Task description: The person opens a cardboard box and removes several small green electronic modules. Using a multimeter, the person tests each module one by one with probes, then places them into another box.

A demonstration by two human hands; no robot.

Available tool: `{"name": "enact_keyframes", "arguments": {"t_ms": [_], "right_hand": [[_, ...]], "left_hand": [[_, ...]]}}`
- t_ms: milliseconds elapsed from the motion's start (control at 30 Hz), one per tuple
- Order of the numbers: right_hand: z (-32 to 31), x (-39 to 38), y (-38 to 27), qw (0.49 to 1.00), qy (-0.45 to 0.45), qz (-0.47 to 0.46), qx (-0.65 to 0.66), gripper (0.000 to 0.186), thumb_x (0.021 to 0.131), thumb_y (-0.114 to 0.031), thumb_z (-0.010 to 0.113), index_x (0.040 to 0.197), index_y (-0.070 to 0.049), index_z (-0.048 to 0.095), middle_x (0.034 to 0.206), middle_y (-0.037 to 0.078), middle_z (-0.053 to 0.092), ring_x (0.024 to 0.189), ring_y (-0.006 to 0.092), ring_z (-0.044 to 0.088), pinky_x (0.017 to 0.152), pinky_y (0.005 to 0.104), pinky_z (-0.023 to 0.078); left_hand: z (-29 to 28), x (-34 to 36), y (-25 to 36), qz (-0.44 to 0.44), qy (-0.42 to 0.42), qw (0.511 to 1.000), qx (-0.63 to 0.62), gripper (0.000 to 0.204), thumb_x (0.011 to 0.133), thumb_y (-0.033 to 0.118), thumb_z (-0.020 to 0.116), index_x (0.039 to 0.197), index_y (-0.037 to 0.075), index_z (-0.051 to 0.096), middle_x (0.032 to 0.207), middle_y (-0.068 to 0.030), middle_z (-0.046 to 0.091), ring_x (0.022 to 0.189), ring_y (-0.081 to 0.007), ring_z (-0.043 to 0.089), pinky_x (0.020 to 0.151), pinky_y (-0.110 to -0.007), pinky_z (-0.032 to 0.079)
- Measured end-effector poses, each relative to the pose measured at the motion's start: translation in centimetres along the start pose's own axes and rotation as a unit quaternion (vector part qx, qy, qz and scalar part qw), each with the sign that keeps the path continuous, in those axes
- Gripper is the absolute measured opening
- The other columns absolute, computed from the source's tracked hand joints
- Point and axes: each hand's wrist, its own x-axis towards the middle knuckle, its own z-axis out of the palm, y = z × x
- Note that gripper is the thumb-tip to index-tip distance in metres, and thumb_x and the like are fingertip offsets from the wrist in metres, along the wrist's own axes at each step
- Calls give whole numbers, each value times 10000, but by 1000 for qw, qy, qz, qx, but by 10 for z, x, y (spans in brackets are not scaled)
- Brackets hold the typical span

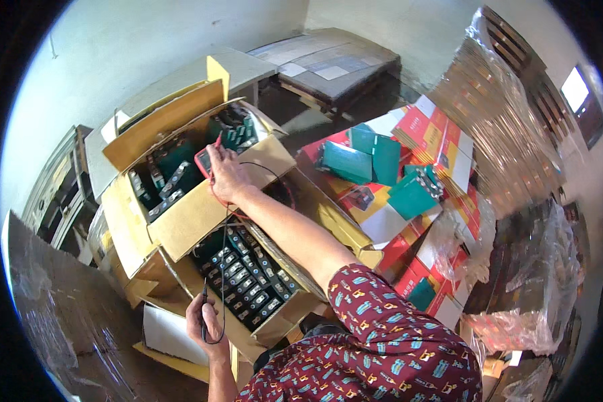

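Note:
My right hand [229,175] reaches across the upper open carton [191,224], its fingers wrapped round a small red multimeter [202,161]. A red probe [218,140] sticks up beside those same fingers. Lower left, my left hand [204,323] is closed on a black test probe [205,295] pointing upward, apart from the cells. Thin black and red leads hang between the hands. Green battery cells [174,182] with metal terminals lie in the upper carton, some tilted. In the lower carton [291,320], more battery cells [248,278] stand in tight rows.
Right of the cartons, loose green battery cells [346,163] lie on red, yellow and white printed cardboard [419,271]. Plastic-wrapped cardboard stacks [499,127] rise on the right; another wrapped stack [60,301] stands at left. A low table [328,60] is at the back.

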Motion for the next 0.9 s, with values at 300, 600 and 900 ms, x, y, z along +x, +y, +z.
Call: {"name": "enact_keyframes", "arguments": {"t_ms": [300,600,900], "right_hand": [[-2,-19,4,999,-24,34,17,1213,723,-222,922,1631,-65,132,1637,324,299,1492,523,339,1188,553,438],[-13,-34,-8,993,-13,120,9,1183,730,-261,917,1633,-59,180,1504,279,473,1354,471,510,1051,571,528],[-77,-134,11,978,110,144,105,919,694,-284,895,1476,-50,474,1267,219,656,1179,428,618,987,518,531]], "left_hand": [[1,-3,-12,-17,-23,999,20,334,1069,225,612,1250,-54,652,1012,-94,701,838,-131,608,768,-281,516],[10,-1,-12,-5,-47,999,16,345,1073,238,616,1244,-60,647,1010,-80,698,836,-124,603,756,-275,513],[9,2,-18,17,-54,998,3,335,1073,226,617,1246,-59,646,1008,-85,701,835,-133,608,763,-276,513]]}}
